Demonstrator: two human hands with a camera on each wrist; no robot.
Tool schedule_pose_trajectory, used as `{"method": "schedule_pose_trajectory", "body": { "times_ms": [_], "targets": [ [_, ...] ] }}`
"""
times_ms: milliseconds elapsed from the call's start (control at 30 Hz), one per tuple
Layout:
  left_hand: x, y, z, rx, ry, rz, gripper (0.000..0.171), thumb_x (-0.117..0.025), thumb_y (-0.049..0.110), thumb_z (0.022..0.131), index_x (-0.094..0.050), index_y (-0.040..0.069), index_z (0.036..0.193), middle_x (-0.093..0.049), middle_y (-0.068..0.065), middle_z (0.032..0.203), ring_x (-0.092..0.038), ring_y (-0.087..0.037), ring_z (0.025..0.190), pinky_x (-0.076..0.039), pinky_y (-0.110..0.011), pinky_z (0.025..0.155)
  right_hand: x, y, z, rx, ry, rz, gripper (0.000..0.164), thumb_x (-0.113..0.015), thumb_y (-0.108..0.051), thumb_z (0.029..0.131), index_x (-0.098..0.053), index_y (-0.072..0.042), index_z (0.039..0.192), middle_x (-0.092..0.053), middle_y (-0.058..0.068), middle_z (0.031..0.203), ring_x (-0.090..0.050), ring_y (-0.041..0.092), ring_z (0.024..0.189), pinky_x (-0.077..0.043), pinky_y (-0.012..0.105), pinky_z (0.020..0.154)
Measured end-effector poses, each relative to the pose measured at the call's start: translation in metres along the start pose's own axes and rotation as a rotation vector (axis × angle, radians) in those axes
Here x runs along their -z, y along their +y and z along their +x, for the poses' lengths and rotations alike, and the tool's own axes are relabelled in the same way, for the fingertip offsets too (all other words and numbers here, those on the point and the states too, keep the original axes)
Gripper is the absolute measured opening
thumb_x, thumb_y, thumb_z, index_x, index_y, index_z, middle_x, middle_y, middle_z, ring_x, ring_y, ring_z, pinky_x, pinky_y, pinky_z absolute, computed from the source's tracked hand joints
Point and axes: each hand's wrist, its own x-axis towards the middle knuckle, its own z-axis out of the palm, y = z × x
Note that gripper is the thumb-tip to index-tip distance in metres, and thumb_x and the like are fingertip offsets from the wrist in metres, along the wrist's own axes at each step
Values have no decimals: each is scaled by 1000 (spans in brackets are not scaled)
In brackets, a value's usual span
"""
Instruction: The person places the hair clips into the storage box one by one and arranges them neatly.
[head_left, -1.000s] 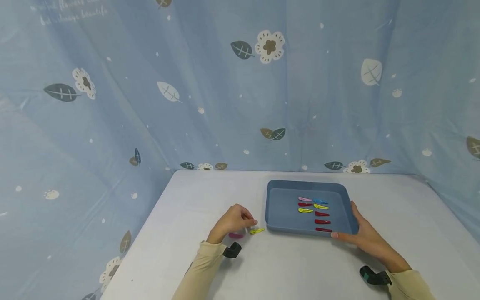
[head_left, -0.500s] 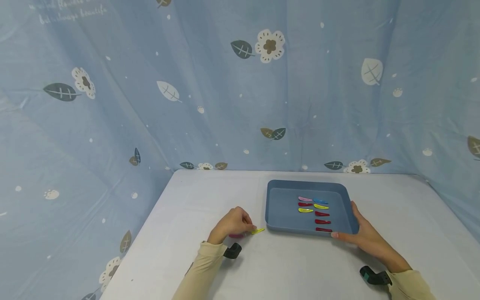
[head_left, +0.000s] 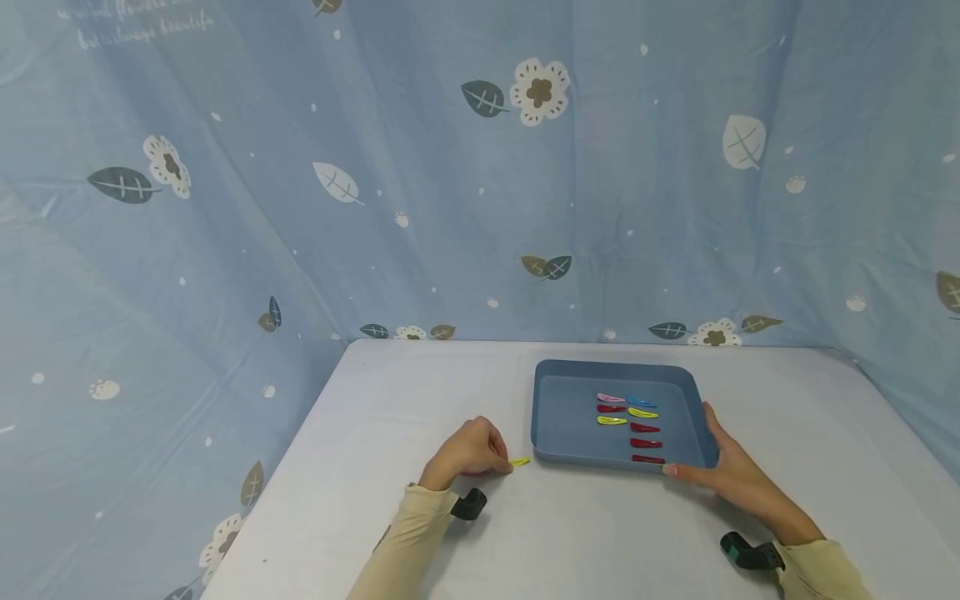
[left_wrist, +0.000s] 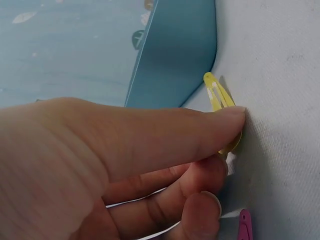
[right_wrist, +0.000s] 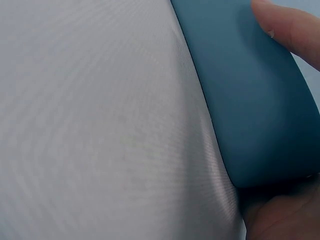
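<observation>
My left hand pinches a yellow snap hair clip between thumb and fingers, close over the white table. The clip's narrow end sticks out past the thumb, just left of the blue-grey tray. Below the curled fingers in the left wrist view lies a pink hair clip, hidden by the hand in the head view. At the tray's near right corner, my right hand holds on, thumb against the front wall and fingers along the right side.
Inside the tray lie two columns of hair clips: a pink one, a blue one, yellow ones and several red ones. A blue patterned curtain hangs behind and left of the table.
My left hand has come down to the yellow clip and taken it between thumb and fingers, now covering the pink clip in the head view. Right hand and tray have stayed put.
</observation>
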Motion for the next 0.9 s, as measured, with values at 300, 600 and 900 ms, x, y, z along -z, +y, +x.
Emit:
{"method": "schedule_pose_trajectory", "body": {
  "times_ms": [300, 600, 900],
  "targets": [
    [2, -2, 1, -7, -1, 23, 11, -85, 8, 82, -76, 9, 76, -66, 5, 66, -54, -7, 59, -45, -22, 57, -1, 1, 0, 3, 4, -5, 134, -80, -42, 86, 25, -5, 160, 10, 38, 166, -4, 66, 150, -18, 84, 109],
    [7, -5, 1, -21, -1, -45, 9, -82, 8, 85, -75, 6, 80, -70, 0, 73, -57, -9, 63, -46, -22, 57, -1, 1, 1, 6, 3, -10, 132, -79, -42, 87, 24, -3, 160, 9, 39, 166, -5, 67, 150, -18, 84, 109],
    [18, -15, 2, -44, -4, -168, 8, -78, 9, 88, -76, 3, 85, -75, -6, 78, -65, -13, 66, -51, -24, 60, -1, 0, 1, 3, 9, 5, 132, -79, -41, 86, 24, -3, 160, 10, 38, 167, -3, 66, 150, -16, 84, 110]
  ]
}}
